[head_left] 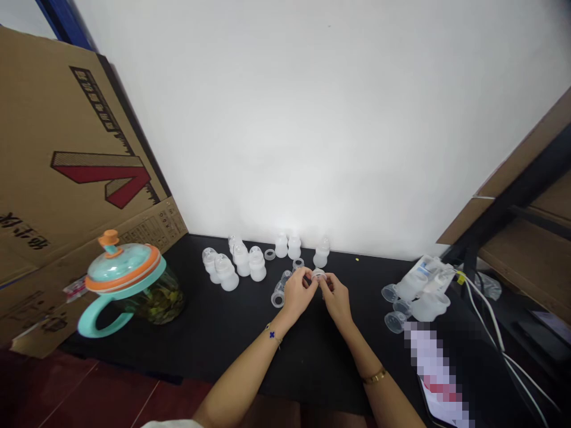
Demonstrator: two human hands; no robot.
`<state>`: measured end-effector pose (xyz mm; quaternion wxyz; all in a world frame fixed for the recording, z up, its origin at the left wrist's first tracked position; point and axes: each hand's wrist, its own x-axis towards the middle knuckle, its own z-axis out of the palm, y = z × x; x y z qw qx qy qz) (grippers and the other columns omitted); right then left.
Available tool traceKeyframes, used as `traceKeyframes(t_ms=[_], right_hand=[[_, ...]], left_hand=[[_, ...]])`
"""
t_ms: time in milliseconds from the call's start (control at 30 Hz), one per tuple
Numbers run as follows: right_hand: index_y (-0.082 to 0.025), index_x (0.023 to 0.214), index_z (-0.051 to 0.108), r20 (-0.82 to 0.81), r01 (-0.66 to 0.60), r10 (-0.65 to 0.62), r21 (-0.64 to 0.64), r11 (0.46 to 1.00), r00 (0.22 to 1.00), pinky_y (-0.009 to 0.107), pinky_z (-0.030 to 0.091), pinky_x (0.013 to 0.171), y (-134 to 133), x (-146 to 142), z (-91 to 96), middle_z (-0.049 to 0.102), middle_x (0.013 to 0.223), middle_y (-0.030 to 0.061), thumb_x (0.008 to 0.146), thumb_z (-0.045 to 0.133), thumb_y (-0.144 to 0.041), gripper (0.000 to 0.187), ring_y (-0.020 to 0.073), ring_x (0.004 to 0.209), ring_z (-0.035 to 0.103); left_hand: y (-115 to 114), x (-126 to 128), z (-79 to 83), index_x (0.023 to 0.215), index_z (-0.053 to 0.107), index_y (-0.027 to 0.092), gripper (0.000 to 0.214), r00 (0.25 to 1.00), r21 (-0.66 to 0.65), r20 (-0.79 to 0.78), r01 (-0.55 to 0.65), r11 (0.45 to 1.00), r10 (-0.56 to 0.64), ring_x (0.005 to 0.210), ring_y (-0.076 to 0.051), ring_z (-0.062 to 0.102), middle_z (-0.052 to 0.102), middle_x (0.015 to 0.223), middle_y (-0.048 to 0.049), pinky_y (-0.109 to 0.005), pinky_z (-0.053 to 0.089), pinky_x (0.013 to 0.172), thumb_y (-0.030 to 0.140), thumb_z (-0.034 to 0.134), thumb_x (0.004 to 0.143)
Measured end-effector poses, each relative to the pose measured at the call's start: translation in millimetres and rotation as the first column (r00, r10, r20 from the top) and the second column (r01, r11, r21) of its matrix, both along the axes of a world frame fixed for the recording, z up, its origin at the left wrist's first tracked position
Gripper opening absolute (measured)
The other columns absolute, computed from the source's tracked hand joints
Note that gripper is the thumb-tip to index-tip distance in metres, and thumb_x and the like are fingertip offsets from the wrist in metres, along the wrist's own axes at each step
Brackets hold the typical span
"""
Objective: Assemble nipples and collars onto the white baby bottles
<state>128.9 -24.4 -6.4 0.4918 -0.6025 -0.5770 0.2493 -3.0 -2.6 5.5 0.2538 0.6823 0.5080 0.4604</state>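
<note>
Between the fingertips of both hands is a small white bottle collar ring, held above the black tabletop. My left hand pinches its left side, and my right hand grips the right side; the fingers partly cover it. Just left of my left hand lie clear caps and a ring on the table. Another loose ring rests farther back. Behind my hands a white baby bottle stands upright near the wall, with two more bottles to its left.
Several capped baby bottles stand in a group at left. A large teal-lidded jug with leaves inside is farther left. White bottles and clear caps lie at right, near cables and a phone. A cardboard box borders the left.
</note>
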Motion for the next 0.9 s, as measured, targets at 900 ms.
traceKeyframes(t_ms=[900], right_hand=[[-0.020,0.096,0.069,0.031,0.008,-0.008,-0.014,1.000,0.999,0.027,0.044,0.054,0.0,-1.0,-0.2,0.072,0.079,0.0044,0.089,0.051,-0.054,0.039,0.0183,0.059,0.059]], left_hand=[[1.4,0.7,-1.8,0.071,0.052,0.021,0.016,0.999,-0.032,0.048,0.002,0.999,0.000,0.057,-0.012,0.052,0.055,0.066,0.0037,-0.025,0.037,0.059,0.031,0.060,0.082]])
